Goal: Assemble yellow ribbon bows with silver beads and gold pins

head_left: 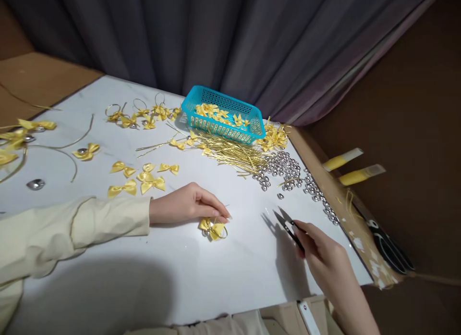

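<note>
My left hand (196,204) reaches in over the white tabletop, thumb and fingertips pinched together on a yellow ribbon bow (215,230). A silver bead and a looped gold cord (225,233) are joined to that bow, close to the table surface. To the right, my right hand (320,251) is closed around small black thread snips (288,227). Their blades are parted and point up and left, away from the bow. Several loose yellow bows (152,183) lie just beyond my left forearm.
A blue plastic basket (259,121) holding yellow bows stands at the back. Gold cords (234,155) and silver beads (284,164) lie before it. Finished-looking bow loops (144,116) sit at the back left. Black-handled scissors (391,248) and two yellow-filled tubes (360,174) are at the right edge.
</note>
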### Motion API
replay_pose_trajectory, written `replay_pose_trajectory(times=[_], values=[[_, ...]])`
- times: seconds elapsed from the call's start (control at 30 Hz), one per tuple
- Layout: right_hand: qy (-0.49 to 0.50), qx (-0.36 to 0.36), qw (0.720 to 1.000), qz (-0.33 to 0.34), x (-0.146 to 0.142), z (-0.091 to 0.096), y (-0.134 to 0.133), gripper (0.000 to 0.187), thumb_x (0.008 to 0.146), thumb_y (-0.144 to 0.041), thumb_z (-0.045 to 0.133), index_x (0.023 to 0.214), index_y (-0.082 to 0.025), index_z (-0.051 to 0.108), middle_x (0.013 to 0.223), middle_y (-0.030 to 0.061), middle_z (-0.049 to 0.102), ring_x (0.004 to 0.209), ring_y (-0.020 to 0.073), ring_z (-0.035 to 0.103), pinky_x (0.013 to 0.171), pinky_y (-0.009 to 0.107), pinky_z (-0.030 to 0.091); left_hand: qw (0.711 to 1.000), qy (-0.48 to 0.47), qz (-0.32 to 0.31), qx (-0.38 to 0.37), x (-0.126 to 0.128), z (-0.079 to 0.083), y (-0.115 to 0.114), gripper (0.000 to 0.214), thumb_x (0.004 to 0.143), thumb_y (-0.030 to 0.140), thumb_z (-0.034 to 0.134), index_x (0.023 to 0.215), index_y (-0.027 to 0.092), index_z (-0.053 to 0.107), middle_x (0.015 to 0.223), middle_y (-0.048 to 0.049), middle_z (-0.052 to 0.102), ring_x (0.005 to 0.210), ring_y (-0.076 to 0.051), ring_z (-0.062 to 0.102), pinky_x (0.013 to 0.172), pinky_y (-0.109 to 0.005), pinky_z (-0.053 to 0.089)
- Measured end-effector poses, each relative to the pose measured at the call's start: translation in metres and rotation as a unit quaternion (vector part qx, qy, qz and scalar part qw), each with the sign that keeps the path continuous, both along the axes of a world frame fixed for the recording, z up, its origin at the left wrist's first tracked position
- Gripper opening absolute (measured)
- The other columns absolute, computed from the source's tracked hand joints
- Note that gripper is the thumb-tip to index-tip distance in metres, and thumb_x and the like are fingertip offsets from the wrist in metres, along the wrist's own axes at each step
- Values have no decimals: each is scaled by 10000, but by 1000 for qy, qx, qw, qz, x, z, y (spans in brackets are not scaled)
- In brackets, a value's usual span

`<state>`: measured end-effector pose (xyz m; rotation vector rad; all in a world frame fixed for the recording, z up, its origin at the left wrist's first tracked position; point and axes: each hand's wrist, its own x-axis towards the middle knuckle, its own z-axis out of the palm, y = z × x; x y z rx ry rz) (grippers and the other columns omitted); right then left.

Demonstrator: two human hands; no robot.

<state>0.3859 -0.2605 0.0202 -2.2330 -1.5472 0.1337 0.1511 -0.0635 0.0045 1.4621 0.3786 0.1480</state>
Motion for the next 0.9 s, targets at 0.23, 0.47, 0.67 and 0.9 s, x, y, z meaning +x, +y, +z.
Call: replay_pose_trajectory(times=[0.23,0.47,0.67,0.9], values=[[179,-38,982,40,-50,25,15,274,792,-403,596,909,-181,705,669,24,611,589,152,564,502,215,457,1000,11,20,-2,2,-1,-1,182,780,162,609,913,114,725,932,-76,748,906,-173,690,790,-204,539],[159,-78,980,93,-85,20,34,298,855,-358,513,743,-145,687,525,-25,482,475,95,383,440,199,317,997,-9,76,-4,1,0,-9,180,790,158,593,911,108,716,1022,-92,724,990,-198,656,844,-253,525],[108,-50,987,109,-97,8,44,271,866,-304,500,694,-141,633,531,-10,531,457,99,410,446,206,307,997,-39,69,-5,1,-3,-10,184,815,175,586,944,117,704,1052,-91,713,978,-203,661,833,-275,532],[69,-21,990,124,-104,2,49,267,875,-268,492,643,-155,560,531,-16,520,433,94,423,440,209,296,997,-53,62,-16,1,-3,-9,184,817,160,580,943,105,703,1040,-94,716,976,-190,661,836,-246,521]])
